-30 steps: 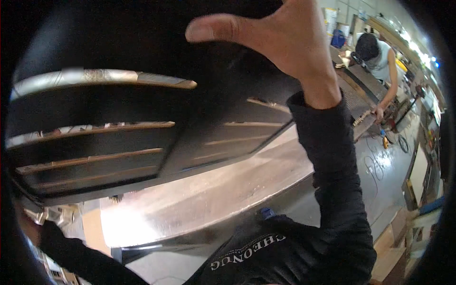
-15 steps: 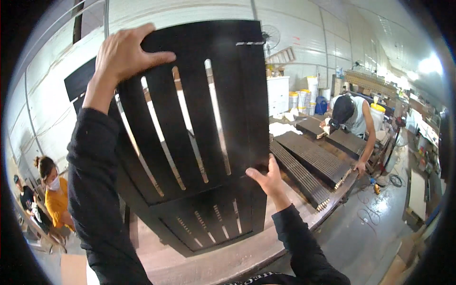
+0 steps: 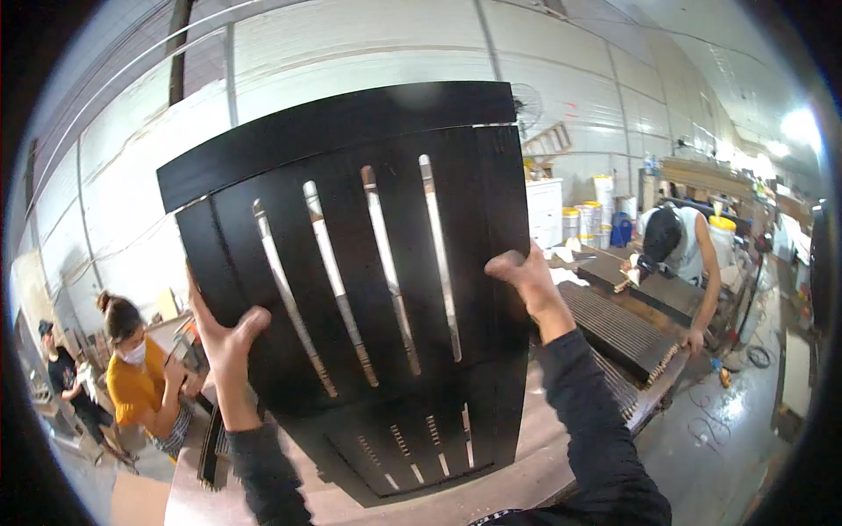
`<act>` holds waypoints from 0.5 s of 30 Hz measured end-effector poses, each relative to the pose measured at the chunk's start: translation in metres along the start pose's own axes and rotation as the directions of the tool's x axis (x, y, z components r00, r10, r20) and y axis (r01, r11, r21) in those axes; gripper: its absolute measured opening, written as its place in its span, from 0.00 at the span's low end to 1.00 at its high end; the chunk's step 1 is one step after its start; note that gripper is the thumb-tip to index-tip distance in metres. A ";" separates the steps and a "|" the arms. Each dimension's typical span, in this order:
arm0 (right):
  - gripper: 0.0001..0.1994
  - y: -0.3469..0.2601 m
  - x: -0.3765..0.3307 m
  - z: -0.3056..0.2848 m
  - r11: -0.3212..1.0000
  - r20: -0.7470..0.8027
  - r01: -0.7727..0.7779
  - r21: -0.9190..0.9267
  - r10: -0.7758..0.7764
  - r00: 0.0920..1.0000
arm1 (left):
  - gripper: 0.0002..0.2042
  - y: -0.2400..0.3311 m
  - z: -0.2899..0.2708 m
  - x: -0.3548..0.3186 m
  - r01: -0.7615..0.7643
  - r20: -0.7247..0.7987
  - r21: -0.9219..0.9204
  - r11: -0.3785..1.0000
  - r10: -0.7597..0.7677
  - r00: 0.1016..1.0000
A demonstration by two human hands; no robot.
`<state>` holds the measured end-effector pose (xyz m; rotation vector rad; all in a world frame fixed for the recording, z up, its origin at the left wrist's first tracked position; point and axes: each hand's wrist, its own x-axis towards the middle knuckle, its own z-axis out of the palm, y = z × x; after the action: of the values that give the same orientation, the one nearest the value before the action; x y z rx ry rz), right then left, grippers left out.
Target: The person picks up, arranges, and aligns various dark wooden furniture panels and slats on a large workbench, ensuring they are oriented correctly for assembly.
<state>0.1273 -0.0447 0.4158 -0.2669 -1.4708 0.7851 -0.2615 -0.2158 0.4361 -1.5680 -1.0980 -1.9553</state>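
A large black wooden furniture piece stands tilted up in front of me, with slatted faces and light showing through the long narrow gaps. My left hand grips its left edge, thumb on the near face and fingers mostly hidden behind. On the opposite edge, at a somewhat higher point, my right hand holds it the same way. Its lower end is over the pale work table; whether it rests there I cannot tell.
Dark slatted panels lie on the table at the right, where a co-worker leans over. A person in yellow stands at the left near dark slats. Buckets and a white cabinet are farther back.
My left hand has come down from the top edge to the left side. My right hand has moved higher along the right side. The piece now sits lower and more to the right in view.
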 end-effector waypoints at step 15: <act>0.46 -0.156 0.092 0.163 -0.043 0.476 0.770 -0.636 -0.808 0.348 | 0.28 0.008 -0.023 0.094 0.333 0.236 -0.455 0.826 -0.249 0.939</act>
<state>0.0125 -0.1509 0.6032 -0.0270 -1.5124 -0.9879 -0.2976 -0.2239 0.5262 -1.9454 -1.0008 -2.4986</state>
